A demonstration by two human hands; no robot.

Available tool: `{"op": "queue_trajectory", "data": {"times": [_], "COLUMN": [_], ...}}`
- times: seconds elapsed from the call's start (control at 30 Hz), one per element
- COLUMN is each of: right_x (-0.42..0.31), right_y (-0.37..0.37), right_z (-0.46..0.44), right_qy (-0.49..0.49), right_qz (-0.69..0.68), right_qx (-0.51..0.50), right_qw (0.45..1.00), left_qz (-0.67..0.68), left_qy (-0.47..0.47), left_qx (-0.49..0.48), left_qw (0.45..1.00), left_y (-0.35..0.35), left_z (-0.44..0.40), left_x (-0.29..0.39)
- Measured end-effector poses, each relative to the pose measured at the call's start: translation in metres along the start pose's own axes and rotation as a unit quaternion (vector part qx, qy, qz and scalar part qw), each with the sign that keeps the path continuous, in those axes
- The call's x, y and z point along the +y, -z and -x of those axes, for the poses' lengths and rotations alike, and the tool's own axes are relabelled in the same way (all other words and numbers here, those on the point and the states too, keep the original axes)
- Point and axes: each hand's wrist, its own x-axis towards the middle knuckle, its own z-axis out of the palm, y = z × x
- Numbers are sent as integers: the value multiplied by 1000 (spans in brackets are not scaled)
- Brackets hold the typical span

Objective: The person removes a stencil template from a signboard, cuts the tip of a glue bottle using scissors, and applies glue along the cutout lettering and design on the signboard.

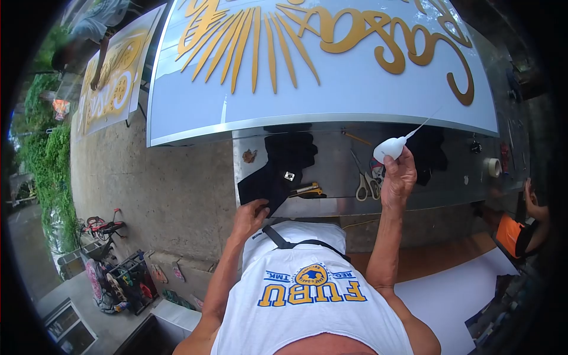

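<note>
My right hand [399, 174] is closed on a white squeeze bottle [389, 149], whose thin nozzle points up and right over the edge of a white sign panel [195, 106] with gold lettering [337, 35]. On the bench below the panel, my left hand [253, 214] touches the corner of a dark cloth [258, 180], fingers bent against it. A small metallic square [289, 176] lies on the cloth. Beside it are a yellow cutter [307, 190] and, nearer my right hand, scissors with pale handles [368, 186].
A tape roll [493, 167] lies on the bench at right. One person in orange [512, 234] is at the right edge, another [89, 29] at the upper left by a second sign [112, 89]. A bicycle [102, 228] stands at left.
</note>
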Motion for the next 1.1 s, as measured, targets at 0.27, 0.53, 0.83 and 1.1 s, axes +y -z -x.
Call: {"op": "queue_trajectory", "data": {"times": [0.27, 0.53, 0.83, 1.1], "right_x": [2, 3, 12, 11], "right_y": [0, 6, 6, -2], "right_z": [-9, -10, 2, 8], "right_qy": [-12, -3, -36, -60], "right_qz": [-28, -14, -35, -42], "right_qx": [-7, 1, -17, -18], "right_qw": [1000, 1000, 999, 997], "left_qz": [-1, 1, 3, -23], "left_qy": [19, -7, -13, -18], "left_qx": [-11, -11, -21, -29], "left_qw": [1000, 1000, 1000, 999], "left_y": [-6, -10, -3, 1], "left_z": [-6, -21, -31, -36], "left_x": [20, 15, 19, 26]}}
